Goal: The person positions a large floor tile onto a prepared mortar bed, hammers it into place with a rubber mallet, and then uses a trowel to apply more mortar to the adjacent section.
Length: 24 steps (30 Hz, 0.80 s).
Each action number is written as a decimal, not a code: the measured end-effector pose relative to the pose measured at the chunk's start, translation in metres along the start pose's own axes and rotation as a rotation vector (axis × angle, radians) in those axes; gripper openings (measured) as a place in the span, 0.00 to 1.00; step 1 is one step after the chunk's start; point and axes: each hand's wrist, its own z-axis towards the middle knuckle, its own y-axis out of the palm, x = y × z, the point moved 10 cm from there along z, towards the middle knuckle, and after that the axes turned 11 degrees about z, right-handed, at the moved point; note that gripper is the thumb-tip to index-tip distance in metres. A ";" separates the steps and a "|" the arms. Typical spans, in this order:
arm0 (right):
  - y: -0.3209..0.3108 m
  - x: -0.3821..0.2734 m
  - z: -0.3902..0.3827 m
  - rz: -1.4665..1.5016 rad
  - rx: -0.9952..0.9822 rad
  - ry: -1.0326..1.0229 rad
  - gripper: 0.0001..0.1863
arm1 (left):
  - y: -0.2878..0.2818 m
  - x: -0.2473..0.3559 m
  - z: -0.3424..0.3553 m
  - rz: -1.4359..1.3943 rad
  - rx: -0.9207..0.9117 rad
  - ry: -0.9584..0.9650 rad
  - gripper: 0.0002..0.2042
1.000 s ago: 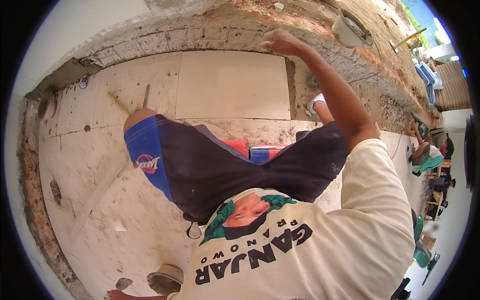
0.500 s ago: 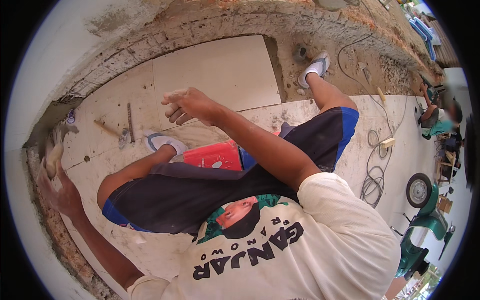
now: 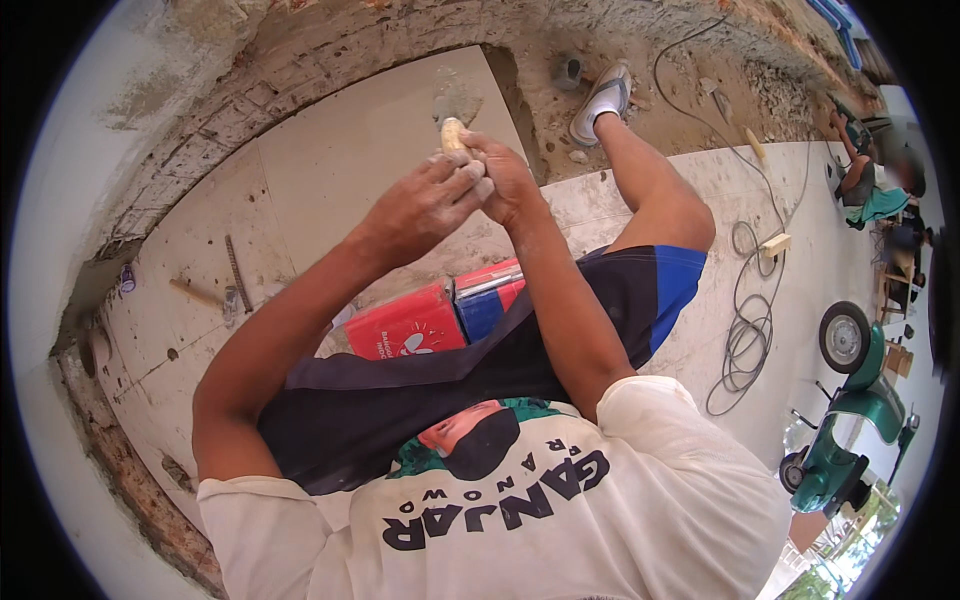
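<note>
In front of me, over a large pale tile (image 3: 340, 150), both hands meet on the wooden handle of a trowel (image 3: 453, 134). Its metal blade points away from me and is blurred by motion. My left hand (image 3: 420, 205) is closed around the handle's lower end, its fingers pressed against the other hand. My right hand (image 3: 508, 188) grips the handle from the right, thumb along its side. The part of the handle between the palms is hidden.
A hammer (image 3: 195, 292) and a ribbed metal rod (image 3: 238, 272) lie at left. Red and blue packages (image 3: 410, 325) sit by my legs. A grey cup (image 3: 567, 72) stands by my right foot. A coiled cable (image 3: 745, 350), a green scooter (image 3: 850, 430) and another person (image 3: 870, 185) are at right.
My left hand has brought the trowel from the far left wall to the middle. My right hand, empty before, has moved to the right and closed on the handle.
</note>
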 end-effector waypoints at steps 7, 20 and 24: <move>-0.180 -0.111 -0.028 -0.878 0.730 -0.524 0.18 | 0.159 -0.003 -0.014 -0.429 -0.109 -0.509 0.15; -0.250 -0.083 0.005 -1.189 0.755 -0.353 0.23 | 0.374 -0.020 -0.297 -0.790 -0.207 -1.974 0.10; -0.295 -0.093 -0.002 -1.241 0.847 -0.280 0.23 | 0.373 -0.016 -0.274 -0.943 -0.028 -2.083 0.08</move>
